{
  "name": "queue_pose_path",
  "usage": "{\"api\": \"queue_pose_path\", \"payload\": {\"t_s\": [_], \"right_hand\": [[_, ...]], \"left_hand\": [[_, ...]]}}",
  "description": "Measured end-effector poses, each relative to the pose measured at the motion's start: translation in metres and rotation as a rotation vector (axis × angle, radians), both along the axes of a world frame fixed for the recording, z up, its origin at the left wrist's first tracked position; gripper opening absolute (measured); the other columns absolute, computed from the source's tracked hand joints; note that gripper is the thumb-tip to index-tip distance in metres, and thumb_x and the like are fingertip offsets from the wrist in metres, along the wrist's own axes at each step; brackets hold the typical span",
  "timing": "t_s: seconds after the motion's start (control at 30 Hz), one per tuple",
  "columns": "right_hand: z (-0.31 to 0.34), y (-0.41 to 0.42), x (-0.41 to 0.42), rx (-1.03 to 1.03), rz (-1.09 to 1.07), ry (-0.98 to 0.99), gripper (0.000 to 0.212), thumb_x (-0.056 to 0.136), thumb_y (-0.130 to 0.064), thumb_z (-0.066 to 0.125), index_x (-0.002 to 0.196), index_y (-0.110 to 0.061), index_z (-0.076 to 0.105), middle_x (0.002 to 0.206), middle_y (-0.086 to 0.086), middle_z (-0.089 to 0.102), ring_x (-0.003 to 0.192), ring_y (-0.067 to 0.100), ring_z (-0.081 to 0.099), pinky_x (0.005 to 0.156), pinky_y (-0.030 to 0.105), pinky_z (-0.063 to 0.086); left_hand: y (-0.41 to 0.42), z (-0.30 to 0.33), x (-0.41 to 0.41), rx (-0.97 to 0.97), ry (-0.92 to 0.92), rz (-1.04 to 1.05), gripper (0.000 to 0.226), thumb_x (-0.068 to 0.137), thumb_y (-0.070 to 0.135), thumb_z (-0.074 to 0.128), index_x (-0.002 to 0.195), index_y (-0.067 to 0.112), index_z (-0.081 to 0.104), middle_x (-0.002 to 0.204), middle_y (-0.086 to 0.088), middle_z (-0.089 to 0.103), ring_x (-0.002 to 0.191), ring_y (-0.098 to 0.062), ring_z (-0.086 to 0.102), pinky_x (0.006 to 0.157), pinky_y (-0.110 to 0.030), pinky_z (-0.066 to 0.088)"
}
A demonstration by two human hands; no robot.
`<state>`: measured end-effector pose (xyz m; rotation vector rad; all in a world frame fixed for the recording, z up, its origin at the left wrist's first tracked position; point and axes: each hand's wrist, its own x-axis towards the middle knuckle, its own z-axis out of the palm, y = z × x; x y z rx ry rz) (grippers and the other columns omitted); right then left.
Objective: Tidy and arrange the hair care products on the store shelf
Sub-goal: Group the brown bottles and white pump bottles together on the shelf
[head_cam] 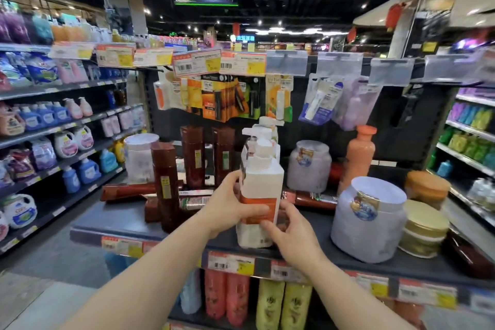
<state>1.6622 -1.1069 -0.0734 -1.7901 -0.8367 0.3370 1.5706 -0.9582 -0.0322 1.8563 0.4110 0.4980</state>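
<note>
I have both hands on a tall white pump bottle [263, 185] with an orange label band, which stands upright near the front edge of the dark shelf [112, 218] straight ahead of me. My left hand [230, 205] wraps it from the left, fingers curled across the orange band and thumb up along the near corner. My right hand [290, 230] comes in lower on the right, fingertips curled round the bottom corner of the bottle and pinching it just below the label. A second white pump bottle [267, 126] shows directly behind the one I hold, only its top visible. To the left stand three tall brown bottles [164, 182], one near the front and two further back, and several more brown bottles [126, 191] lie flat on the shelf around them. A clear jar with a white lid [140, 158] sits behind those on the left. To the right, a large pale jar [368, 220] with a blue and gold sticker stands near the front edge, a similar jar [309, 166] sits further back, and a tall orange bottle [357, 161] rises between them. Stacked gold-lidded tubs [426, 230] and an orange-lidded tub [427, 186] crowd the right end. Carded packets [214, 99] hang above the shelf, and price tags [231, 262] line its front rail.
</note>
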Motion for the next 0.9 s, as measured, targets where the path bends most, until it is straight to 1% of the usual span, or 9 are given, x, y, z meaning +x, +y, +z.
{"api": "queue_pose_path", "payload": {"t_s": [0.1,0.2,0.3,0.43,0.57,0.7,0.77,0.83,0.9], "right_hand": [[-0.003,0.003,0.003,-0.007,0.01,0.011,0.053,0.081,-0.035,0.071,0.128,-0.041,0.048,0.108,-0.02,0.067,0.094,-0.002,0.065,0.085,0.026,0.055],[-0.001,0.01,-0.001,-0.025,0.048,-0.008,0.072,0.06,-0.046,0.073,0.127,-0.04,0.047,0.112,-0.017,0.061,0.098,0.0,0.059,0.084,0.023,0.052],[0.001,0.018,-0.004,-0.061,0.004,-0.082,0.067,0.06,-0.035,0.075,0.119,-0.044,0.046,0.111,-0.011,0.046,0.099,0.004,0.051,0.081,0.02,0.049],[0.003,0.019,0.004,-0.006,0.049,-0.076,0.066,0.063,-0.037,0.08,0.122,-0.047,0.049,0.114,-0.016,0.06,0.103,0.0,0.058,0.086,0.024,0.054],[0.004,0.009,0.021,-0.009,0.119,0.056,0.085,0.069,-0.026,0.085,0.14,-0.032,0.04,0.125,-0.014,0.061,0.117,0.004,0.058,0.099,0.032,0.05],[0.007,0.006,0.025,-0.035,0.174,0.059,0.087,0.072,-0.023,0.083,0.14,-0.042,0.032,0.117,-0.03,0.054,0.11,-0.01,0.052,0.091,0.015,0.045],[0.007,0.007,0.025,-0.061,0.218,0.064,0.092,0.071,-0.03,0.084,0.136,-0.049,0.022,0.113,-0.038,0.048,0.101,-0.018,0.05,0.085,0.009,0.043],[0.005,0.01,0.027,-0.097,0.258,0.095,0.101,0.067,-0.037,0.085,0.144,-0.044,0.019,0.121,-0.033,0.052,0.109,-0.012,0.051,0.096,0.016,0.044],[0.003,0.013,0.031,-0.116,0.273,0.128,0.102,0.065,-0.035,0.086,0.146,-0.04,0.024,0.125,-0.023,0.06,0.115,-0.005,0.055,0.102,0.025,0.045]], "left_hand": [[-0.012,-0.014,0.005,-0.014,-0.077,0.164,0.086,0.051,0.036,0.093,0.118,0.036,0.04,0.112,0.012,0.061,0.104,-0.004,0.062,0.091,-0.036,0.056],[-0.024,-0.025,0.014,0.038,-0.108,0.361,0.095,0.038,0.056,0.088,0.118,0.039,0.04,0.111,0.016,0.062,0.102,-0.003,0.063,0.087,-0.037,0.056],[-0.027,-0.025,0.017,0.054,-0.084,0.416,0.112,0.034,0.062,0.085,0.131,0.041,0.035,0.121,0.013,0.057,0.112,-0.01,0.059,0.091,-0.042,0.055],[-0.021,-0.019,0.006,0.03,-0.05,0.297,0.097,0.041,0.051,0.086,0.127,0.039,0.044,0.116,0.015,0.06,0.109,-0.006,0.059,0.091,-0.035,0.055],[-0.007,-0.017,-0.011,0.023,0.037,0.145,0.075,0.067,0.032,0.086,0.133,0.03,0.05,0.108,0.011,0.063,0.1,-0.005,0.06,0.084,-0.024,0.052],[0.01,-0.023,-0.011,-0.029,0.123,-0.022,0.098,0.063,0.035,0.089,0.144,0.032,0.035,0.129,0.012,0.057,0.118,-0.009,0.055,0.103,-0.036,0.047],[0.01,-0.022,-0.008,-0.07,0.147,-0.148,0.095,0.065,0.028,0.089,0.143,0.031,0.035,0.128,0.011,0.061,0.116,-0.006,0.058,0.101,-0.03,0.048],[0.008,-0.019,-0.002,-0.073,0.133,-0.26,0.077,0.075,0.012,0.082,0.139,0.027,0.041,0.125,0.007,0.064,0.114,-0.006,0.061,0.094,-0.024,0.051],[0.008,-0.017,0.003,-0.07,0.108,-0.315,0.069,0.08,0.007,0.077,0.138,0.025,0.045,0.128,0.003,0.064,0.118,-0.008,0.06,0.097,-0.027,0.05]]}}
